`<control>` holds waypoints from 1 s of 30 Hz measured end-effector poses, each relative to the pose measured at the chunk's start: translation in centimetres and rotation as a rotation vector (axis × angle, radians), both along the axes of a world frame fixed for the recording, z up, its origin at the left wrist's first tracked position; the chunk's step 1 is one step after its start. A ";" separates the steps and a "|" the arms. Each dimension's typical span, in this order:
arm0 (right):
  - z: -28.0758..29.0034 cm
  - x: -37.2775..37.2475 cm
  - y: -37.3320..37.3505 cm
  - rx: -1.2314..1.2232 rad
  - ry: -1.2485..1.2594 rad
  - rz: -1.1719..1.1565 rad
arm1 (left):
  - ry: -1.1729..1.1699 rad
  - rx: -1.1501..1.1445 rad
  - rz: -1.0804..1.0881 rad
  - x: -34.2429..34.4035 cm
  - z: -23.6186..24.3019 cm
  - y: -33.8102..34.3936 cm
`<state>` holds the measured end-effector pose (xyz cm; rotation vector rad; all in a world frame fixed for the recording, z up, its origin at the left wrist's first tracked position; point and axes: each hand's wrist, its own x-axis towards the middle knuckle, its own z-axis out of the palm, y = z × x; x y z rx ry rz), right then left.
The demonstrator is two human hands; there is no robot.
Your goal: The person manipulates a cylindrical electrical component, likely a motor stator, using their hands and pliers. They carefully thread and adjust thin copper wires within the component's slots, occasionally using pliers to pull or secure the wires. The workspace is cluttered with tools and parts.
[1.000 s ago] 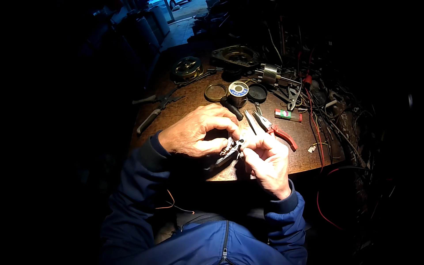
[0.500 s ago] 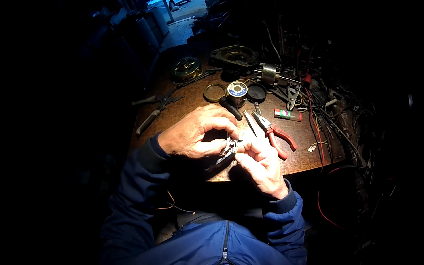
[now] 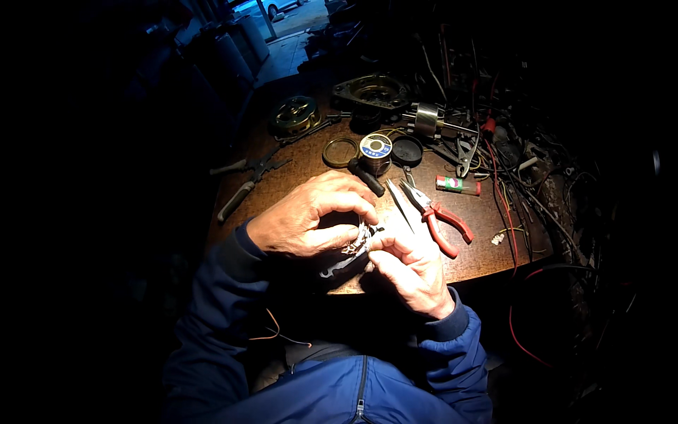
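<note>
Over the table's front edge my left hand (image 3: 311,218) grips a small part with pale loops of wire (image 3: 359,239) and a greyish, frame-like edge (image 3: 337,269) below. Its kind does not show clearly, as fingers and shadow cover much of it. My right hand (image 3: 417,272) is closed in a pinch at the right side of the same part, thumb and forefinger pressed together. Just beyond the fingers lie pointed tweezers (image 3: 400,205) and red-handled long-nose pliers (image 3: 438,218). A short black tube (image 3: 366,177) lies past my left fingertips.
A spool of solder (image 3: 376,152) stands between a brass ring (image 3: 340,152) and a black round cap (image 3: 407,151). A lighter (image 3: 458,186) lies on the right, near tangled wires (image 3: 522,184). Wire strippers (image 3: 248,182) lie left. A metal cylinder with a shaft (image 3: 426,119) sits farther back.
The part has tilted between my hands, so more of its greyish lower edge shows. My right fingertips have shifted slightly left and down along it.
</note>
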<state>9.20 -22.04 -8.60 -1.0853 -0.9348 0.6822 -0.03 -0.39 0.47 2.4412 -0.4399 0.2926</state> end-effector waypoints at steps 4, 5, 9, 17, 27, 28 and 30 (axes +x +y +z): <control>0.2 -0.4 0.2 0.027 -0.097 -0.042 | 0.052 -0.016 0.009 -0.3 0.2 -0.1; 0.3 -0.4 0.2 0.037 -0.145 -0.064 | 0.061 -0.017 0.011 -0.3 0.2 -0.1; -0.1 -0.9 0.5 0.104 -0.271 -0.186 | 0.074 -0.023 -0.013 -0.2 0.3 0.1; -0.5 -1.0 0.0 0.062 -0.165 -0.187 | 0.181 -0.004 -0.017 0.0 0.9 0.1; 0.2 -0.9 -1.1 0.101 0.159 -0.160 | 0.174 0.010 0.008 -0.1 1.0 -0.3; 0.4 -0.9 -1.2 0.084 0.180 -0.151 | 0.169 0.008 0.010 -0.1 0.9 -0.3; 0.8 -0.8 -1.5 0.034 0.158 -0.277 | 0.161 0.012 0.005 -0.1 0.7 -0.1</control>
